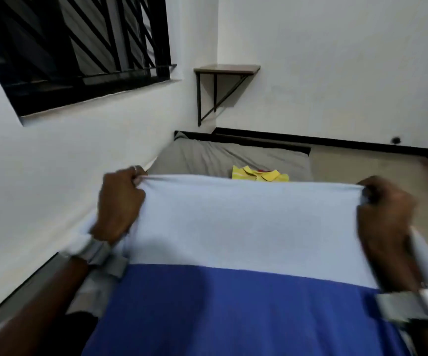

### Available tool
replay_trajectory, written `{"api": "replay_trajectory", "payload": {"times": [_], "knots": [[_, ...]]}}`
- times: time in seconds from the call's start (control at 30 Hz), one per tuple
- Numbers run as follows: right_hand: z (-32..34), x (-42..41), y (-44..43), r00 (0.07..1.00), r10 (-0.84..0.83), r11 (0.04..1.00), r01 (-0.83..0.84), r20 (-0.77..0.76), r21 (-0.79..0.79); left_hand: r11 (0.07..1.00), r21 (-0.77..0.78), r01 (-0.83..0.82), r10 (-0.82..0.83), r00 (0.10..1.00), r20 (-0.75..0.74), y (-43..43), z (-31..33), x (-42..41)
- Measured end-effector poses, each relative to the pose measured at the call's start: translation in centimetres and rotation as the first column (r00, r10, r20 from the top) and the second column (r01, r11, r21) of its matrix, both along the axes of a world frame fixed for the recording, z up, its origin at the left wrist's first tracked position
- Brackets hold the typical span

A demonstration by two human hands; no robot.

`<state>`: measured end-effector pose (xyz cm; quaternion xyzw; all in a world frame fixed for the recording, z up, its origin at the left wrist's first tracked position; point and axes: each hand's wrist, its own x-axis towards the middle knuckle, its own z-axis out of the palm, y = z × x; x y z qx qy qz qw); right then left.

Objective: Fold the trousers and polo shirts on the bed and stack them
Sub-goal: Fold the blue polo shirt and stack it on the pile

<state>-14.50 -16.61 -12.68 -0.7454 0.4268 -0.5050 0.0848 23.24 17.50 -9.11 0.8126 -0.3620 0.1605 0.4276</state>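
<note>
We hold the blue polo shirt (246, 227) stretched out in the air in front of us, above the near end of the bed (202, 155), its top edge pulled taut between our two hands. Our left hand (119, 204) pinches one corner with its fingers (130, 177) curled tight over the hem, and our right hand (385, 217) is closed round the opposite corner in the same way. The likeliest trouble, in our judgement, is an uneven lay-down: if one corner slips or drops sooner, the cloth will skew and crease, and what looks like a loose sleeve hanging at the right could tuck under. The shirt is pale blue across its upper band and deeper blue below, smooth and soft, though blurred. Beyond it a folded yellow polo shirt (259, 174) lies on the grey sheet, with a wall shelf (227, 68) in the far corner.
</note>
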Motion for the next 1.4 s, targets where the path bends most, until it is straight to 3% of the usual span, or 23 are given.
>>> {"api": "replay_trajectory", "payload": {"times": [0.1,0.13,0.23,0.33,0.47,0.67,0.77,0.9,1.0,1.1,1.17,1.27,1.33,1.4], "knots": [[-7.7,6.6,-1.0,0.99,-0.063,0.974,0.088,-0.124,0.209,0.97,0.226,-0.085,0.151,0.945,-0.289,-7.3,-9.8,4.2],[-10.7,8.6,-2.5,0.986,-0.069,0.96,0.106,-0.151,0.257,0.961,0.265,-0.085,0.172,0.93,-0.324,-9.3,-12.5,5.2],[-17.6,12.2,-6.3,0.954,-0.105,0.917,0.201,-0.279,0.344,0.946,0.323,0.041,0.085,0.927,-0.366,-13.0,-19.1,7.4],[-21.9,13.4,-8.3,0.937,-0.137,0.931,0.233,-0.321,0.282,0.954,0.298,-0.004,0.099,0.947,-0.305,-14.9,-23.7,10.6],[-23.5,14.6,-10.0,0.914,-0.177,0.918,0.287,-0.365,0.273,0.945,0.3,-0.128,0.175,0.975,-0.135,-16.7,-25.3,11.2],[-24.1,14.3,-9.9,0.888,-0.186,0.946,0.278,-0.421,0.169,0.951,0.309,-0.002,0.075,0.971,-0.225,-16.5,-25.6,11.9],[-22.8,14.3,-8.5,0.798,-0.191,0.951,0.294,-0.571,0.093,0.941,0.339,-0.016,0.093,0.973,-0.213,-15.8,-25.2,11.7],[-21.1,13.3,-4.8,0.661,-0.166,0.914,0.381,-0.732,0.137,0.947,0.319,0.045,0.06,0.948,-0.314,-13.0,-23.7,10.0],[-20.0,9.2,2.8,0.707,-0.1,0.855,0.421,-0.7,0.303,0.923,0.341,-0.178,0.273,0.929,-0.252,-6.1,-25.0,3.6],[-20.4,4.2,11.6,0.816,-0.137,0.744,0.458,-0.561,0.486,0.852,0.481,-0.208,0.42,0.819,-0.39,0.3,-24.6,-6.2],[-20.5,1.7,15.4,0.843,-0.161,0.697,0.465,-0.513,0.545,0.856,0.489,-0.169,0.423,0.773,-0.473,3.0,-23.8,-10.7],[-19.2,-2.3,17.7,0.921,-0.214,0.583,0.388,-0.326,0.714,0.896,0.414,-0.158,0.377,0.762,-0.526,6.3,-23.2,-13.1],[-18.8,-4.8,18.2,0.951,-0.137,0.524,0.308,-0.279,0.794,0.916,0.39,-0.094,0.323,0.75,-0.578,7.5,-22.1,-12.7],[-19.0,-7.1,18.8,0.961,-0.002,0.551,0.232,-0.276,0.802,0.925,0.368,-0.092,0.297,0.778,-0.554,8.0,-21.4,-12.6]]}}
